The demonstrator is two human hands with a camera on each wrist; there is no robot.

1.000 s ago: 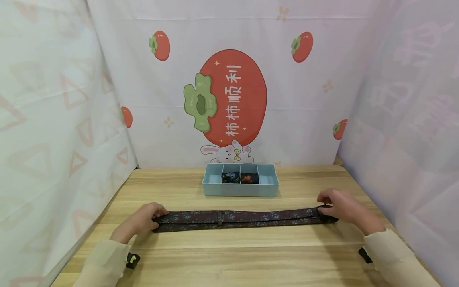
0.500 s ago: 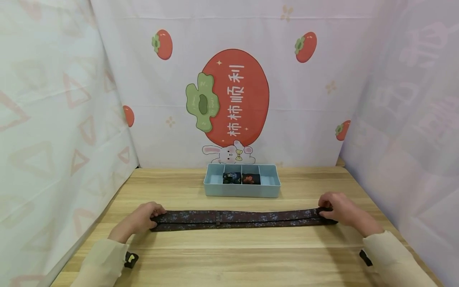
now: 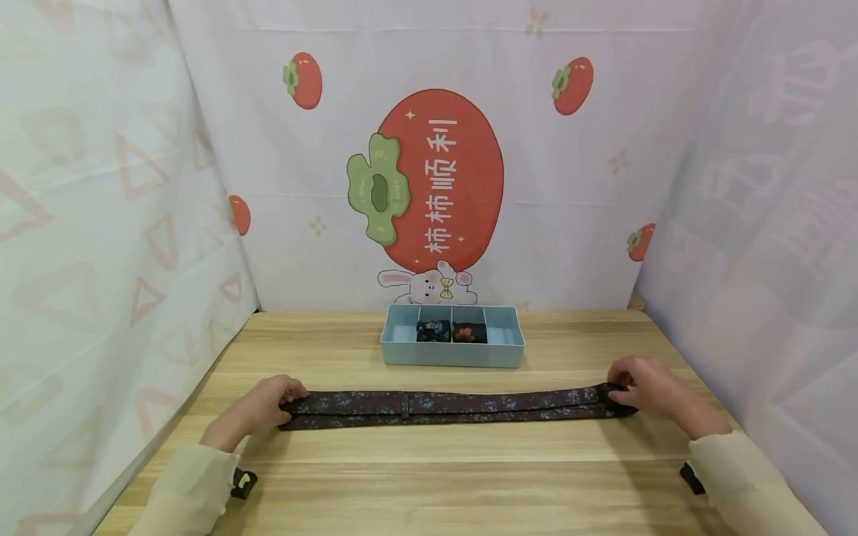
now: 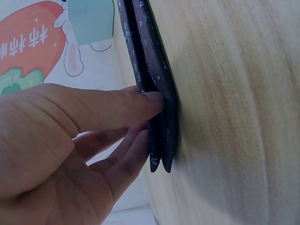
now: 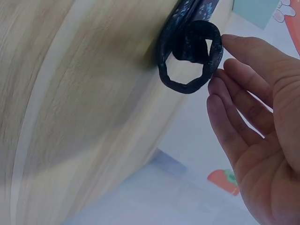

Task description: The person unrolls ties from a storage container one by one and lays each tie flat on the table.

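A dark tie with small blue flowers [image 3: 456, 404] lies lengthwise across the table, folded into long layers. At its left end my left hand [image 3: 258, 409] pinches it between thumb and fingers; the left wrist view shows the thumb over two folded layers [image 4: 157, 70]. My right hand [image 3: 660, 394] holds the right end with thumb and fingertips. There, in the right wrist view, the tie end is curled into an open loop [image 5: 187, 87], with the right hand [image 5: 262, 103] at its outer side.
Behind the tie stands a light blue divided box [image 3: 452, 355]. A dark blue-patterned roll [image 3: 433, 331] and a dark roll with an orange pattern [image 3: 469, 333] lie in its two middle compartments. Printed cloth [image 3: 570, 246] hangs at the back and both sides.
My right hand has shifted slightly to the right with the tie's curled end. The left hand keeps its hold at the left end, moved a little left in the view.
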